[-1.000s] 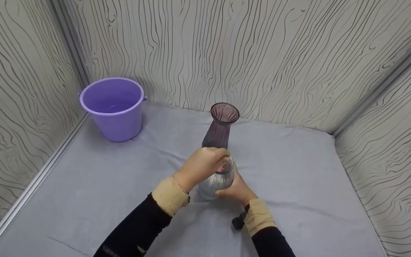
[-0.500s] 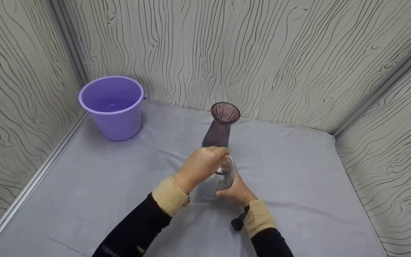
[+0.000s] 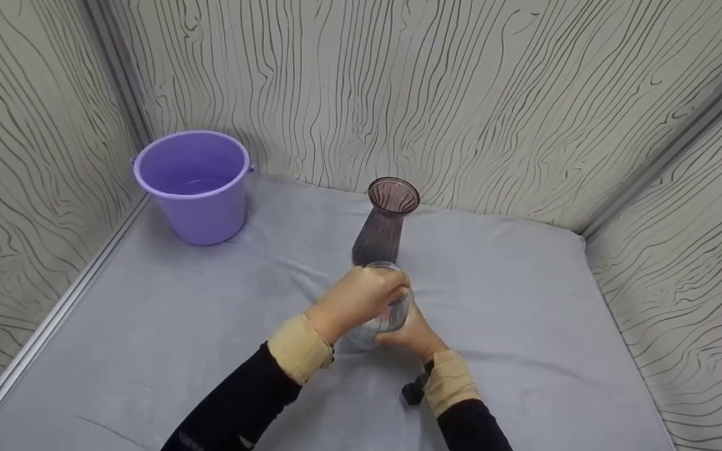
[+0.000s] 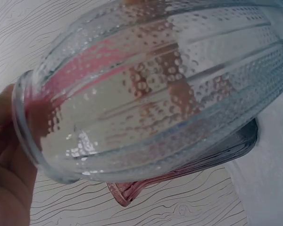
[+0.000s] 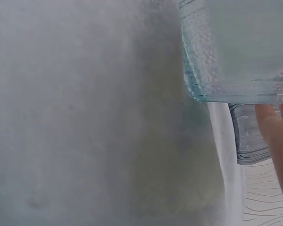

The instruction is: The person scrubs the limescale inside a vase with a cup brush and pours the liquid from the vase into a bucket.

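A clear ribbed glass vase (image 3: 393, 317) with a bumpy surface is gripped by my right hand (image 3: 412, 335), with fingers and thumb around its lower side. In the left wrist view the glass vase (image 4: 155, 84) lies slanted across the picture. My left hand (image 3: 361, 295) is at its mouth with bent fingers, pinching a pink thing (image 4: 89, 59) that shows through the glass inside; its kind I cannot tell. Just behind stands a purple glass vase (image 3: 380, 235) with a flared rim. The clear vase's base (image 5: 240, 89) shows in the right wrist view.
A purple bucket (image 3: 207, 219) stands at the back left corner of the grey cloth-covered table (image 3: 524, 300). Wood-grain patterned walls (image 3: 336, 88) enclose the table behind and at both sides. A small black device (image 3: 412, 393) hangs by the right wrist.
The left hand has shifted slightly toward me and right over the vase's mouth, so the far rim now shows behind the knuckles. The right hand keeps its grip. The purple vase stands unmoved.
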`<move>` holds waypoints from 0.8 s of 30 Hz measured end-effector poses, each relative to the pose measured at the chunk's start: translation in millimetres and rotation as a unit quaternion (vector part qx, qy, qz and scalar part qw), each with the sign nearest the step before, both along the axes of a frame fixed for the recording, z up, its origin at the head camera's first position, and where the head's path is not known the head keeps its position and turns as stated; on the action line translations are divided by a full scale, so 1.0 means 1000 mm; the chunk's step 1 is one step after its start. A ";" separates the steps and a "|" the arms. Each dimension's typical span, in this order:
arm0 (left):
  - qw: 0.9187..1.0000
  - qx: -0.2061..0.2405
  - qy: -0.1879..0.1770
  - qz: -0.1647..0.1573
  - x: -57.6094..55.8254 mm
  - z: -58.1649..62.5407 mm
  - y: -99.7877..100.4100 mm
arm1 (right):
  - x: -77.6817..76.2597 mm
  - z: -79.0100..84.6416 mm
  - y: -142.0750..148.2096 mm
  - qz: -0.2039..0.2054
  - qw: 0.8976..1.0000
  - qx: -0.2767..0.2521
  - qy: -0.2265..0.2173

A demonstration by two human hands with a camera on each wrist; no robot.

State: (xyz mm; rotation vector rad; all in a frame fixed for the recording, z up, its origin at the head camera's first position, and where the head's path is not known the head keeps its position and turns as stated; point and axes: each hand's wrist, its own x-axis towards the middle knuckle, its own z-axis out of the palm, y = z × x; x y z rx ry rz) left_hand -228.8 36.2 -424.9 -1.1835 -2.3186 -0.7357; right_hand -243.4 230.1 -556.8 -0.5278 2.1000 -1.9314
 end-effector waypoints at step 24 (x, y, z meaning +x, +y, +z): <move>0.995 -0.038 0.007 0.090 -0.002 -0.002 0.013 | 0.002 -0.002 -0.001 -0.005 1.000 -0.005 -0.019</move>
